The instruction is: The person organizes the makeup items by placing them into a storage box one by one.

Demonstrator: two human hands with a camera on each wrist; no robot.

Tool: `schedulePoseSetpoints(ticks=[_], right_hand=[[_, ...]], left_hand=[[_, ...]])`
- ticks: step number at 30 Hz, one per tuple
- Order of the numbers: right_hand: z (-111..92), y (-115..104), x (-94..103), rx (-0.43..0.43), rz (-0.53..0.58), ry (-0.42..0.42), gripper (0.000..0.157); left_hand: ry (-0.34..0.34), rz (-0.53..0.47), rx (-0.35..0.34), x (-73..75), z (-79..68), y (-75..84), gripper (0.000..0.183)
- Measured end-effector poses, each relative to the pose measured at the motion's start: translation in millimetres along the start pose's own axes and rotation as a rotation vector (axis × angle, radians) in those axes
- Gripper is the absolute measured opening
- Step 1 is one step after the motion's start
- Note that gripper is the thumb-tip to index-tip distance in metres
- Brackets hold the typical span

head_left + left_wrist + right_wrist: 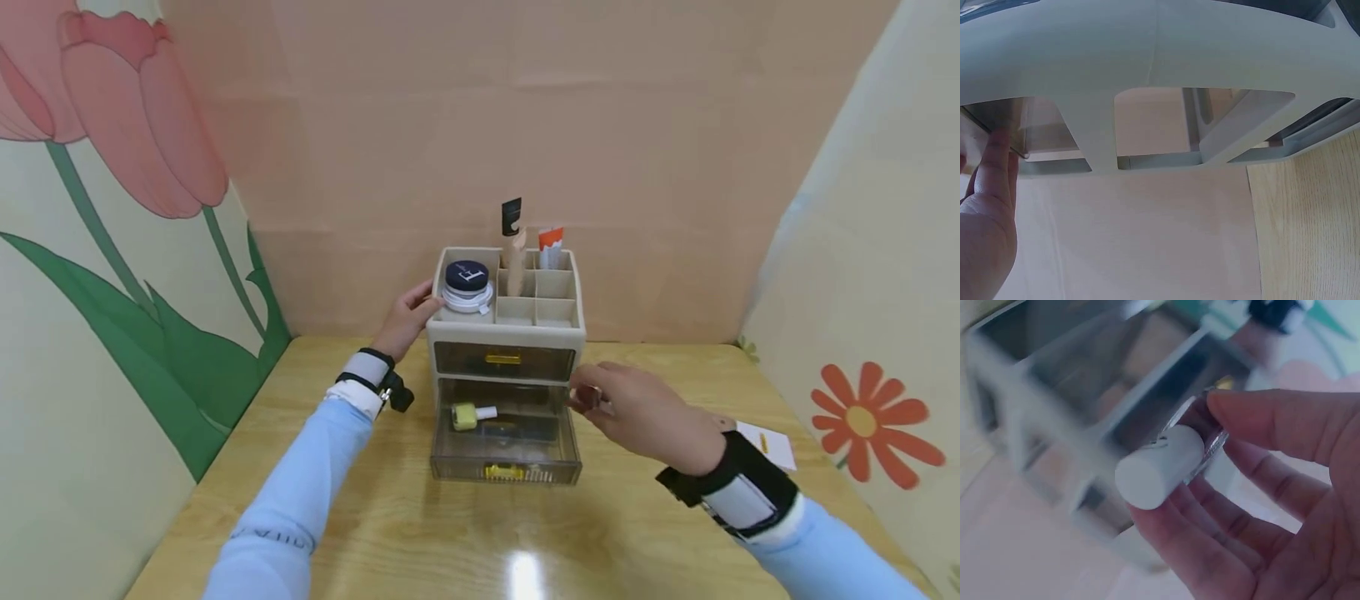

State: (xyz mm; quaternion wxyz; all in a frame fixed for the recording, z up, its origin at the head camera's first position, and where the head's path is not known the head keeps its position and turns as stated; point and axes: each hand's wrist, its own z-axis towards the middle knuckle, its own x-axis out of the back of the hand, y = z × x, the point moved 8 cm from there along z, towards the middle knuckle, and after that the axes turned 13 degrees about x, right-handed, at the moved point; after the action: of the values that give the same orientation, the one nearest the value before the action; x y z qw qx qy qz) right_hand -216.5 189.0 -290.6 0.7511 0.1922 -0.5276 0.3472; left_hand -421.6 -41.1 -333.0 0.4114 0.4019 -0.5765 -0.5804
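Observation:
My right hand (645, 408) pinches a small nail polish bottle (1200, 419) between thumb and fingers, just right of the organizer's open drawer. The bottle has dark contents and a white cap (1159, 467). On the left, my left hand (408, 318) touches the side of the beige makeup organizer (504, 332), its fingers extended by a side cutout in the left wrist view. The lower smoky drawer (504, 446) is pulled out and holds a yellow-green nail polish bottle (465, 416), lying on its side. Above it, the upper drawer (480, 360) is closed.
A dark-lidded round case (467, 276) sits on a white compact (468, 301) in the organizer's top. Beige (516, 265) and orange-white (550, 248) tubes stand in its compartments. A white card (767, 444) lies on the wooden table (420, 533), beyond the right wrist.

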Motion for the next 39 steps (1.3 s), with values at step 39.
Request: schedulePoseSetpoints(ticks=[39], right_hand=[[106.2,-29.0,-145.6,0.219,0.173,-0.554,0.026]], left_hand=[[0.026,-0.010,-0.041,8.0,0.5,2.4,0.049]])
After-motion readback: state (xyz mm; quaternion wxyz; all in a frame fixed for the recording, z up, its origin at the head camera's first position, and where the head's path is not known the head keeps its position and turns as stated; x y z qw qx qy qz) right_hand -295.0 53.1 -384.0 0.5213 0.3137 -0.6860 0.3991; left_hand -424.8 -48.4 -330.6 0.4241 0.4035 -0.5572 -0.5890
